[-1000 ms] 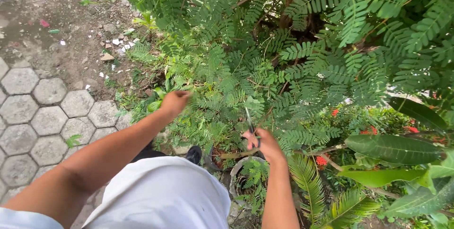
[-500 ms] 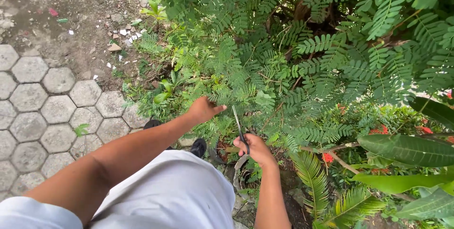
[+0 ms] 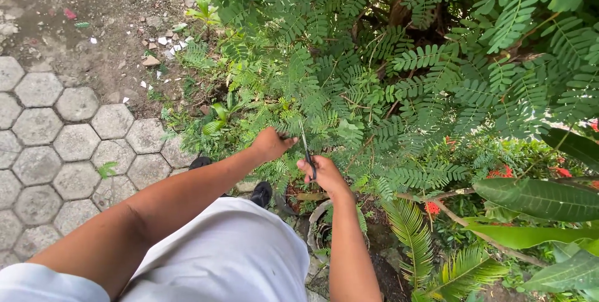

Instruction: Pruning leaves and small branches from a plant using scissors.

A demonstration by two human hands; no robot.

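The right hand [image 3: 321, 172] is clamped around the dark handles of a pair of scissors [image 3: 307, 149], whose thin blades rise toward twelve o'clock into the foliage. Whether the blades stand apart or together cannot be told at this size. Just beside it, at about ten o'clock, the left hand [image 3: 269, 144] is closed on a feathery green sprig [image 3: 288, 128], its fingers [image 3: 288, 142] pointing toward three o'clock, close to the blades.

Both hands work at the lower edge of a leafy shrub [image 3: 399, 65] with fine fern-like leaves that fills the view from twelve to three o'clock. Directly below the right hand, at six o'clock, sits a round pot [image 3: 314, 227] with small fronds growing in it. At four o'clock from the hands lie red flower clusters [image 3: 432, 207] and broad glossy leaves [image 3: 536, 197]. A dark shoe [image 3: 261, 193] shows at seven o'clock from the hands, just above the person's white garment [image 3: 224, 252]. Farther out, at nine o'clock, grey hexagonal paving stones [image 3: 56, 140] cover the ground, with bare soil [image 3: 93, 2] and scattered rubble at eleven o'clock.
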